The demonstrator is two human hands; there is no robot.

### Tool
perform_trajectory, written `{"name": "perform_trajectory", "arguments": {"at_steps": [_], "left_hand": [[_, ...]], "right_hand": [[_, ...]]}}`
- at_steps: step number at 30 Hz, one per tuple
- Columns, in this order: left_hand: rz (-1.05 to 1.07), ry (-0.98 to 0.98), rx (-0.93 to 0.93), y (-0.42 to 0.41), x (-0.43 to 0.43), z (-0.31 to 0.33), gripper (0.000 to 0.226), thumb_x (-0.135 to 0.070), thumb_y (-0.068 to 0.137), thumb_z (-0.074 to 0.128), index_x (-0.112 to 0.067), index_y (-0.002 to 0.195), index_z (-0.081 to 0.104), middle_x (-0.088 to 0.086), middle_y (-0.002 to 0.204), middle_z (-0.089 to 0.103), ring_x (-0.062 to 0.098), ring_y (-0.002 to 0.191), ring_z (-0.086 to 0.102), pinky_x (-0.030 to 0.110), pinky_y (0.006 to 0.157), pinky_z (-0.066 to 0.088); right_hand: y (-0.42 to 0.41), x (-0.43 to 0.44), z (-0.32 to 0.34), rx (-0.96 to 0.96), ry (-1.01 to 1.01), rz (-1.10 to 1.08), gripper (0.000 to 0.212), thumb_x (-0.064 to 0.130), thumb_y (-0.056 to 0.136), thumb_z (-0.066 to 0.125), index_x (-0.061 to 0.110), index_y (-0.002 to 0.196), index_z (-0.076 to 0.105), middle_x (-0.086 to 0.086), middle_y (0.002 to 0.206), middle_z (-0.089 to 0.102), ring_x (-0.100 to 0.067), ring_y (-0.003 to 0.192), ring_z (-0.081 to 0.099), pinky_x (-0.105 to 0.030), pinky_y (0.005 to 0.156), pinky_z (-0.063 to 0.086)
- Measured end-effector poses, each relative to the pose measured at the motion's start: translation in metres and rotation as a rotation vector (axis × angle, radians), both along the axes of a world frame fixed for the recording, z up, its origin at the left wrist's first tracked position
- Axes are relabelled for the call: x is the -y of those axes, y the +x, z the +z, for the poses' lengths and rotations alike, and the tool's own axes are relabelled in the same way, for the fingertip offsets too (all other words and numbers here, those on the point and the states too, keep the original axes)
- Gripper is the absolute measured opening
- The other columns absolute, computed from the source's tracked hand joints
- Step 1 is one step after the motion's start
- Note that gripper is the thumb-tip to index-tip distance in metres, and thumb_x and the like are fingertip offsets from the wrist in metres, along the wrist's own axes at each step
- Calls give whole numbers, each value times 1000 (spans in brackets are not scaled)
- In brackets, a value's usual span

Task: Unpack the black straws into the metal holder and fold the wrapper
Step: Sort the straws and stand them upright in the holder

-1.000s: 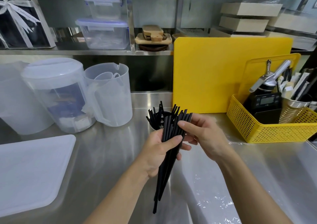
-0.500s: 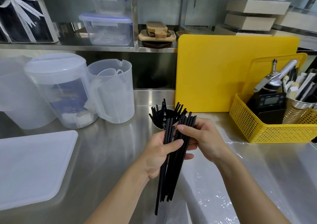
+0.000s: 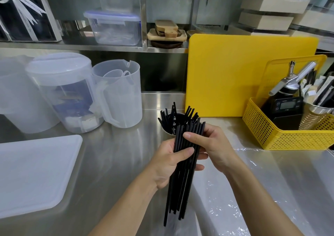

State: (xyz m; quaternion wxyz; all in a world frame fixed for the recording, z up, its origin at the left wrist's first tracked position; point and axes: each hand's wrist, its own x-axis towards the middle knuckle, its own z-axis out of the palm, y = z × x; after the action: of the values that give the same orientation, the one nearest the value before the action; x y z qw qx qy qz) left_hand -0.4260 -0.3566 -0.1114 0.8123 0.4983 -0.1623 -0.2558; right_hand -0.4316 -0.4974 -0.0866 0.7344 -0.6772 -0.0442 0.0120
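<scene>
A yellow cutting board point(image 3: 249, 73) is leaning upright at the far side of the steel counter point(image 3: 112, 163), with a yellow basket point(image 3: 289, 136) of tools sitting to its right. Two clear plastic pitchers point(image 3: 115, 95) are standing at the far left, and a white tray point(image 3: 34, 174) is lying at the near left. Nothing is blocking the space between the hands and the metal holder point(image 3: 167, 130), which is standing just beyond them with loose straws fanning out of its top; most of its body is hiding behind the hands.

The bundle of black straws point(image 3: 182, 172) is running near-to-far, tilting slightly right, its far ends pointing toward the holder and its near ends hanging free above the counter. The left hand point(image 3: 169, 161) is wrapping around the middle of the bundle, thumb pressing across the front. The right hand point(image 3: 209, 145) is pinching the upper part of the bundle between thumb and fingers. The clear wrapper point(image 3: 244, 190) is lying crumpled at the near right, its edges hard to make out against the shiny steel.
</scene>
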Motion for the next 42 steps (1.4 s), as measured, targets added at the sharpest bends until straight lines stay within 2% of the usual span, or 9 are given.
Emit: {"name": "perform_trajectory", "arguments": {"at_steps": [3,7,10,16,22,26,32,37,42], "left_hand": [[-13,4,-1,1,1,-1,24,1,87,52,-4,109,61,10,93,72,29,88,69,34,64,58],[-39,-8,-32,0,0,-2,30,-4,81,59,-4,110,61,10,92,72,30,89,69,34,65,58],[-49,-12,-40,0,-2,-5,33,-6,78,63,-4,111,62,11,95,71,31,92,68,35,66,58],[-52,47,-16,3,-3,-8,34,13,79,60,-4,109,63,10,94,72,31,93,68,33,68,57],[-2,87,1,4,-1,-7,33,14,79,59,-5,107,62,4,84,72,22,78,70,29,64,56],[1,73,-14,5,-1,-9,29,14,80,57,-4,102,62,4,80,72,21,76,70,28,64,56],[14,48,-49,8,-4,-10,31,14,79,58,-5,103,64,8,87,72,24,80,70,29,65,56],[15,46,-67,9,-4,-12,35,14,80,57,-5,109,62,13,98,70,28,92,69,34,74,56],[24,43,-76,11,-5,-14,36,13,79,58,-6,109,63,15,102,69,29,95,68,36,76,56]], "right_hand": [[0,-2,-4,-59,-49,55,10,22,73,74,14,77,69,0,62,67,-15,56,64,-21,45,47],[-1,-3,-7,-82,-41,71,13,16,76,71,4,79,67,-1,58,61,-14,51,58,-19,43,40],[-1,-4,-8,-88,-27,63,21,15,73,73,-2,81,65,-3,60,63,-16,54,60,-20,44,42],[-1,-5,-11,-86,-32,45,11,12,77,70,2,80,67,-2,63,66,-15,59,63,-21,46,46],[-1,-9,-13,-97,2,6,25,30,68,72,12,85,70,0,70,70,-15,64,66,-23,47,48],[-1,-7,-17,-75,2,23,34,37,72,67,8,88,69,-1,72,70,-16,67,67,-26,50,52],[0,-8,-20,-29,19,49,30,35,78,63,8,90,70,-1,75,71,-15,68,67,-22,51,50],[1,-8,-23,-24,33,55,14,19,80,65,7,86,68,1,70,69,-12,62,64,-17,46,45],[2,-9,-26,-44,32,37,29,27,74,66,5,92,68,-7,78,67,-16,67,65,-20,50,47]]}}
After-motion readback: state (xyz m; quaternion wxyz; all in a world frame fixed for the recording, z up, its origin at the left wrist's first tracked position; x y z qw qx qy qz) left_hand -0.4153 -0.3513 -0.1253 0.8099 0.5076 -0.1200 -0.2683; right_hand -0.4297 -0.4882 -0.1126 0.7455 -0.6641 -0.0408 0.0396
